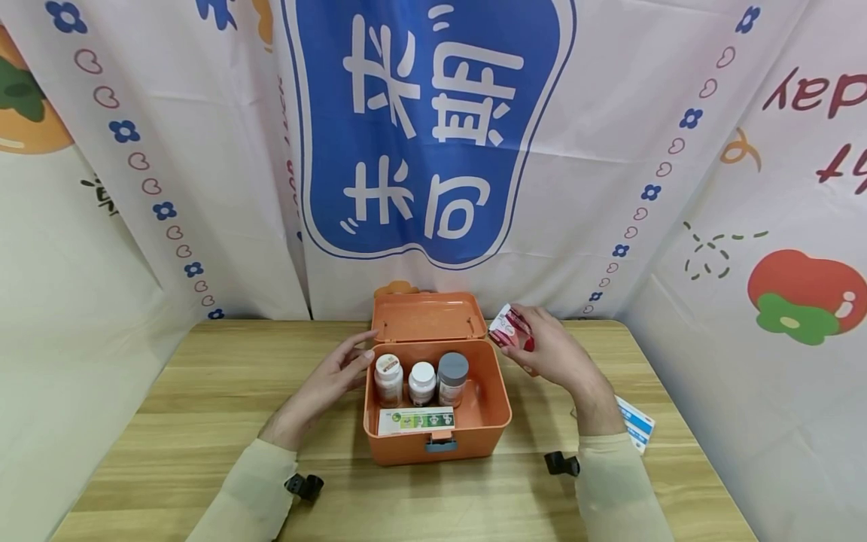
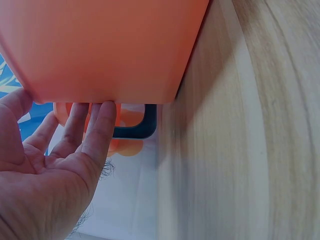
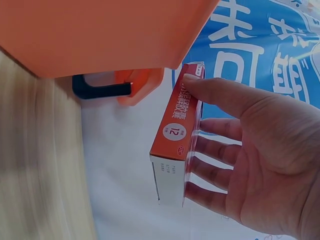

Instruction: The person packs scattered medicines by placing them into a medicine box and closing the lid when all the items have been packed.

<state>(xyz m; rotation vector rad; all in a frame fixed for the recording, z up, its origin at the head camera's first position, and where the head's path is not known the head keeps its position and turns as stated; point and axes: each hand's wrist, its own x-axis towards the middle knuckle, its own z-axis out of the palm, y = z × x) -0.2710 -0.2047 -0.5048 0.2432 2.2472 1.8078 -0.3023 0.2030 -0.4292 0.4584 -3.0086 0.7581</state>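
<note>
An orange storage box [image 1: 474, 444] stands on the table with its lid [image 1: 428, 318] tipped back. Inside it are two white-capped bottles [image 1: 389, 380] [image 1: 422, 384], a grey-capped bottle [image 1: 452, 379] and a white-and-green carton [image 1: 416, 421]. My left hand [image 1: 332, 380] touches the box's left side with extended fingers [image 2: 100, 127]. Just off the right rim, my right hand [image 1: 552, 346] pinches a red-and-white medicine box [image 3: 172, 125] between thumb and fingers. The medicine box is held tilted, above table height.
A blue-and-white pack [image 1: 637, 423] lies on the table, partly hidden behind my right forearm. The wooden table [image 1: 223, 391] ends at a printed cloth backdrop [image 1: 609, 98]. A dark handle [image 2: 145, 125] sticks out at the box's back.
</note>
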